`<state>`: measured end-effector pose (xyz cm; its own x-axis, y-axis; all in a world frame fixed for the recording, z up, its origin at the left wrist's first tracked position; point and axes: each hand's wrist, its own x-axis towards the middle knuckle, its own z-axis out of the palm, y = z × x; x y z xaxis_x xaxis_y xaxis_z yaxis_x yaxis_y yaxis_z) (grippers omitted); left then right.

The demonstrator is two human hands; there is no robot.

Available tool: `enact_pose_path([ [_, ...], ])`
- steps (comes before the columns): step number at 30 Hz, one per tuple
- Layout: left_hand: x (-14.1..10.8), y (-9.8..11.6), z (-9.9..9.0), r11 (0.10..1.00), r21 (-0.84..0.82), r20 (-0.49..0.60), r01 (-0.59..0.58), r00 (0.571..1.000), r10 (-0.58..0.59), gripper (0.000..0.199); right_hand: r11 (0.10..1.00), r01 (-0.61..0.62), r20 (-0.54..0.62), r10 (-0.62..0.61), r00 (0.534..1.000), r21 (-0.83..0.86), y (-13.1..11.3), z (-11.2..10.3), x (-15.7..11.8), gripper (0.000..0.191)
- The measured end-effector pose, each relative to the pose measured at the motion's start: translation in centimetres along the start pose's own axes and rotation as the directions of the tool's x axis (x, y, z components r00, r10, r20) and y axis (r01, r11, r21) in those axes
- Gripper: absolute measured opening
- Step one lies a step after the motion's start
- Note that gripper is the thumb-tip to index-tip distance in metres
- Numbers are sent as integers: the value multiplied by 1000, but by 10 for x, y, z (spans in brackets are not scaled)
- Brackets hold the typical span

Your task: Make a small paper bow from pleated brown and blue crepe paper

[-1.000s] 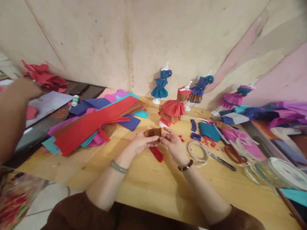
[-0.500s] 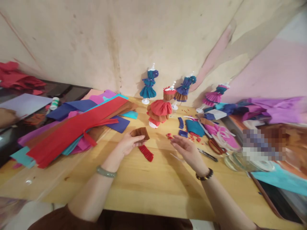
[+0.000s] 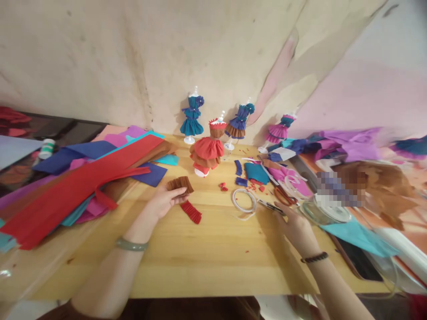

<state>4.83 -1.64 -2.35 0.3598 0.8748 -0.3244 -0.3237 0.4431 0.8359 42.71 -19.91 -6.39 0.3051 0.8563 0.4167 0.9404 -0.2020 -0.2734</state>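
A brown pleated strip (image 3: pixel 182 183) is held between the fingers and thumb of my left hand (image 3: pixel 165 200). Just below it, a red pleated strip (image 3: pixel 191 212) lies on the wooden table. My right hand (image 3: pixel 295 224) is at the dark-handled snips (image 3: pixel 271 206), its fingertips closed on their near end. Left of the snips lies a coil of white cord (image 3: pixel 244 201). Behind my hands stands a small dress form in a red and brown ruffled dress (image 3: pixel 209 147).
Three more dressed forms (image 3: pixel 191 120) stand along the wall. Long paper strips (image 3: pixel 83 186) pile up at the left. Orange scissors (image 3: pixel 285 196), a glass jar (image 3: pixel 325 211), scraps and a phone (image 3: pixel 360 262) lie at the right.
My right hand has moved right from the red scraps to the snips. The white coil now shows on the table. The view has turned right; my left hand still holds the brown strip.
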Motion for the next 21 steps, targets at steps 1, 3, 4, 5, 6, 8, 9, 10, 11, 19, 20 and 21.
enact_pose_path([
  [1,0,0,0,1000,-5,-4,-3,1000,3,25,997,55,-7,-56,998,-60,2,5,0,36],
  [3,0,0,-1,1000,-11,-12,-7,1000,7,24,976,152,-2,-155,988,-155,6,12,-1,35],
  [4,1,0,-1,1000,-12,-13,-7,1000,7,25,961,196,7,-198,980,-193,8,14,-1,34],
  [5,1,0,-2,1000,-15,-12,-7,1000,7,25,946,234,21,-235,972,-224,9,16,-1,34],
  [6,2,0,-3,1000,-18,-9,-7,1000,6,25,931,264,33,-264,964,-252,11,16,-2,33],
  [8,2,-1,-4,1000,-29,-2,-8,1000,7,25,905,305,59,-301,952,-298,12,14,-4,32],
  [9,2,-1,-4,999,-33,1,-8,1000,8,25,896,317,70,-311,948,-311,12,12,-6,32],
  [10,2,-1,-4,999,-37,3,-6,1000,6,26,893,319,74,-312,947,-317,12,10,-7,32],
  [11,2,-2,-3,999,-40,4,-1,1000,1,26,898,307,66,-302,951,-315,11,8,-9,31],
  [19,-1,-2,-1,999,-40,9,4,1000,-3,25,969,105,80,-89,993,-224,6,-15,-20,33],
  [20,-1,-2,-1,999,-36,7,4,1000,-3,25,970,92,97,-72,993,-224,7,-19,-20,34],
  [21,-1,-2,-1,999,-33,5,5,1000,-5,25,972,87,120,-62,991,-220,7,-23,-18,34],
])
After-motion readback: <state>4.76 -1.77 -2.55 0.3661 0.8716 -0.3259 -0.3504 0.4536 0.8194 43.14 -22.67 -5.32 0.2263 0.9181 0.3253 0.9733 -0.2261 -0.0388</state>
